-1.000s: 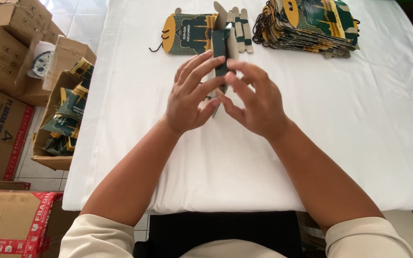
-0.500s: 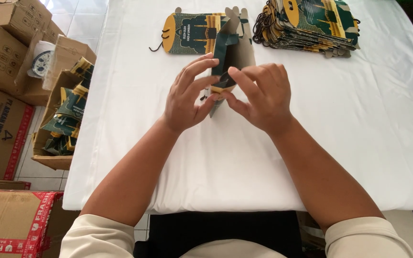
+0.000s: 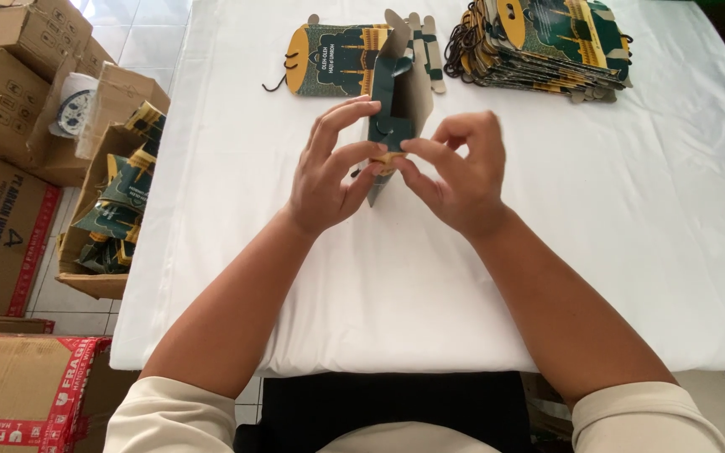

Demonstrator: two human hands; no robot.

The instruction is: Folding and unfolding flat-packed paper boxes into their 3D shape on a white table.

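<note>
Both my hands hold a dark green and gold cardboard box blank (image 3: pixel 396 92) that stands partly folded above the white table (image 3: pixel 211 210). My left hand (image 3: pixel 329 172) grips its left side with the fingers spread along the panel. My right hand (image 3: pixel 459 172) pinches the lower flap from the right with thumb and forefinger. The blank's brown inner face shows on the right side. A flat unfolded blank (image 3: pixel 333 59) with a black cord lies on the table just behind it.
A stack of several flat green blanks (image 3: pixel 547 38) sits at the table's far right. On the floor to the left stand an open carton (image 3: pixel 115 201) holding folded green boxes and several closed brown cartons (image 3: pixel 2 84).
The blank has gone from flat and narrow between my hands to opened up, with its brown inside showing. My right hand has shifted from lying over it to pinching the lower flap.
</note>
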